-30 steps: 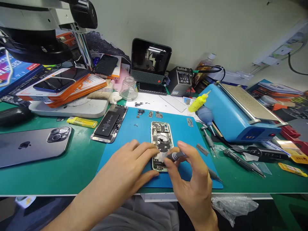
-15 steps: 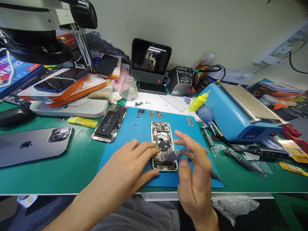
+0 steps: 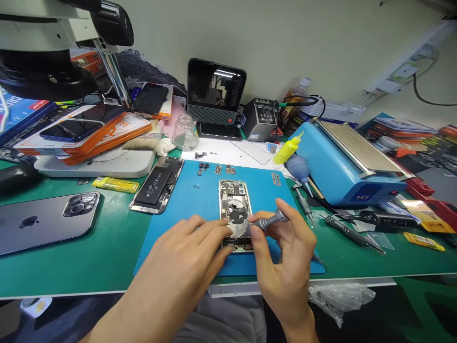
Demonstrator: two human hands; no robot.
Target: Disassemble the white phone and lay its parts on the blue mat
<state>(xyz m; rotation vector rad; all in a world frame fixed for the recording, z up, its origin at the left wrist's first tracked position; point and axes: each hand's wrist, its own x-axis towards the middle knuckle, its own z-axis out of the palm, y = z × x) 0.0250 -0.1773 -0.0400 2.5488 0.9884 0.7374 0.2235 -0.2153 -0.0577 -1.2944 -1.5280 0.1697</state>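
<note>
An opened phone housing [image 3: 233,202] with bare internals lies on the blue work mat [image 3: 193,205]. My left hand [image 3: 185,259] rests flat on the mat, fingers stretched out and pressing the housing's lower left edge. My right hand [image 3: 285,247] pinches a small grey screwdriver [image 3: 266,222], whose tip points down-left into the lower part of the housing. Small metal brackets and screws [image 3: 217,169] lie on the mat beyond the phone.
A second opened phone with its battery [image 3: 157,183] lies left of the mat, beside a yellow lighter [image 3: 114,184] and a dark phone [image 3: 46,221] face down. A blue machine [image 3: 342,164], a yellow bottle [image 3: 287,148], a blower and spare screwdrivers [image 3: 352,233] crowd the right. A microscope [image 3: 53,43] overhangs the far left.
My right hand has re-gripped the screwdriver, fingers closing round it from a looser spread, and the tip stays over the lower housing. The left hand stays put. The view shifted slightly.
</note>
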